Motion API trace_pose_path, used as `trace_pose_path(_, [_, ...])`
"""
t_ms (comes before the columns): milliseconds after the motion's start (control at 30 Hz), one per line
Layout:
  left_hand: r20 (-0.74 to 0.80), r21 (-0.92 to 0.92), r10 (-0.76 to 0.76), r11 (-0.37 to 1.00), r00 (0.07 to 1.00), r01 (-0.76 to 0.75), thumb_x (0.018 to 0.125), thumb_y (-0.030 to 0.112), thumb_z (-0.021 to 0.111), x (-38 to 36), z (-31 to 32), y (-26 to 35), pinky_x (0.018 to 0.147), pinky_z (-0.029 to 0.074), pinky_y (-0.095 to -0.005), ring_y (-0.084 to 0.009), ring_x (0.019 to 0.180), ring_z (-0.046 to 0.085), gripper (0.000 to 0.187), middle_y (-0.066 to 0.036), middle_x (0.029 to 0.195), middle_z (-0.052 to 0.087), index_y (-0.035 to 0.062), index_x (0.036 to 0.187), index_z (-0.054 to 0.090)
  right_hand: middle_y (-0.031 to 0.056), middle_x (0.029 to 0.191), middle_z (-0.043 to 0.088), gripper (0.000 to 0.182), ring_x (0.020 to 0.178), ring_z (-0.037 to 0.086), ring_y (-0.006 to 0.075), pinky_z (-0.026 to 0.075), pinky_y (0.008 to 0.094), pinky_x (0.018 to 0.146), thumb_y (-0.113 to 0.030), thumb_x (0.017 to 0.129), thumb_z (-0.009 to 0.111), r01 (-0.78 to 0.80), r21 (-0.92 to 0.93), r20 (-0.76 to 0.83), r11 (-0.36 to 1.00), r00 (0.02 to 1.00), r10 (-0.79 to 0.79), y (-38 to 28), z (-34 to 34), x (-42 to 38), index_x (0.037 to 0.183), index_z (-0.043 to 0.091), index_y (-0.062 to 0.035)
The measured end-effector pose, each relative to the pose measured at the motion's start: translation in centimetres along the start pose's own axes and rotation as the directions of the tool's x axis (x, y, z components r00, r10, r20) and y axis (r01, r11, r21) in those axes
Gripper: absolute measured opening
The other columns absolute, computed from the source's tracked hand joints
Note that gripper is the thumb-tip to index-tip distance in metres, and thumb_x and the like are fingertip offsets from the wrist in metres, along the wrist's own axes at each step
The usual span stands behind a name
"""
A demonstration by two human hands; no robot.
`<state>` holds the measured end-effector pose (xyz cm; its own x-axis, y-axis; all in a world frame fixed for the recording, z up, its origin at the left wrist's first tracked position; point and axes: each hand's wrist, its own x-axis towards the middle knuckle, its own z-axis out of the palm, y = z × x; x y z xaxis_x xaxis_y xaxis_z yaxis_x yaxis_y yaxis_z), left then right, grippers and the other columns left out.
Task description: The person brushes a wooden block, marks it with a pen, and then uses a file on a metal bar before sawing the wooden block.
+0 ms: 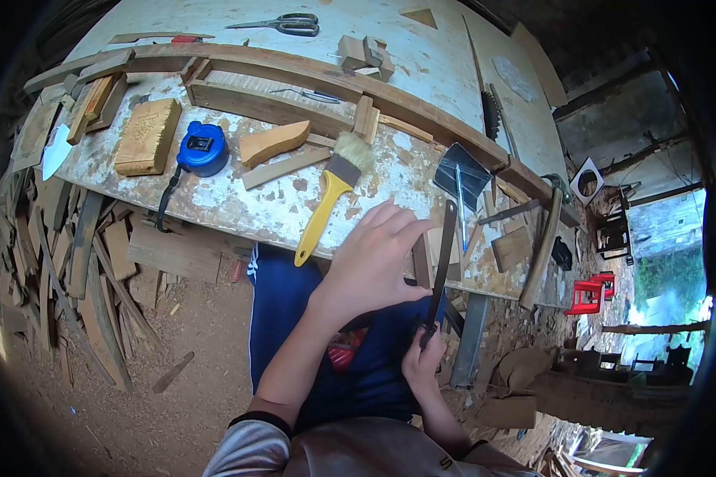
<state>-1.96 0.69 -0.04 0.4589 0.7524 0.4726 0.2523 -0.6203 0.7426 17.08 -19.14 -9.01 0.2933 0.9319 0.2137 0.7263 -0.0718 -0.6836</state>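
My right hand (pixel 423 362) is wrapped round the black handle of a long, narrow, dark file (pixel 444 262), which points up towards the bench edge. My left hand (pixel 374 258) hovers just left of the blade, palm down, thumb apart and fingers curved, holding nothing. Beyond my left fingers, a paintbrush (pixel 324 211) with a yellow handle and pale bristles lies on the worn bench (pixel 239 199). To its left are a curved wood piece (pixel 274 143) and a flat wooden strip (pixel 286 167). A blue tape measure (pixel 204 149) sits farther left.
A wood block (pixel 147 137) lies left on the bench. A long wooden rail (pixel 270 60) crosses it, with scissors (pixel 282 25) behind. A black square tool (pixel 461 176) and a wooden-handled hammer (pixel 542 246) lie right. Scrap wood (pixel 79 278) is piled on the floor left; red stools (pixel 587 296) stand right.
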Motion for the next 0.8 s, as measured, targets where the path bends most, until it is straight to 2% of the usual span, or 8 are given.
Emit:
trace_pose_path(200, [0.009, 0.002, 0.004, 1.0, 1.0, -0.004, 0.064, 0.033, 0.103, 0.1, -0.1, -0.1, 0.123, 0.047, -0.0498, -0.0384, 0.124, 0.063, 0.086, -0.015, 0.121, 0.068, 0.0016, 0.137, 0.069, 0.0193, 0.082, 0.068, 0.006, 0.071, 0.073, 0.037, 0.051, 0.0405, 0.066, -0.001, 0.111, 0.057, -0.057, 0.002, 0.021, 0.998, 0.998, 0.057, -0.1, -0.2, 0.0, 0.111, 0.063, 0.0024])
trace_pose_path(500, [0.01, -0.007, -0.001, 1.0, 1.0, 0.001, 0.063, 0.032, 0.103, 0.0, -0.1, 0.0, 0.126, 0.045, -0.0508, -0.0386, 0.125, 0.063, 0.087, -0.016, 0.122, 0.068, 0.0016, 0.136, 0.068, 0.0187, 0.08, 0.067, 0.006, 0.069, 0.07, 0.0376, 0.05, 0.041, 0.065, -0.001, 0.111, 0.057, 0.031, -0.041, -0.01, 0.999, 0.999, -0.032, -1.2, -0.5, -0.1, 0.111, 0.063, 0.0025])
trace_pose_path(600, [0.014, -0.01, -0.012, 1.0, 1.0, 0.012, 0.063, 0.032, 0.103, 0.0, 0.0, -0.1, 0.128, 0.044, -0.0513, -0.0393, 0.127, 0.063, 0.086, -0.016, 0.123, 0.068, 0.0024, 0.135, 0.068, 0.0191, 0.082, 0.069, 0.007, 0.07, 0.072, 0.0376, 0.051, 0.0408, 0.066, -0.001, 0.111, 0.057, -0.069, -0.02, 0.028, 0.997, 0.997, 0.07, -0.6, -0.7, -0.2, 0.112, 0.063, 0.0026])
trace_pose_path(800, [0.014, -0.008, -0.029, 1.0, 0.999, 0.029, 0.063, 0.032, 0.104, 0.0, 0.0, 0.0, 0.13, 0.042, -0.052, -0.0412, 0.13, 0.064, 0.09, -0.016, 0.124, 0.069, 0.0056, 0.14, 0.065, 0.0202, 0.085, 0.071, 0.008, 0.076, 0.075, 0.0396, 0.053, 0.0415, 0.068, -0.001, 0.111, 0.057, -0.049, 0.0, 0.01, 0.999, 0.999, 0.049, 0.2, -0.2, -0.4, 0.113, 0.064, 0.002])
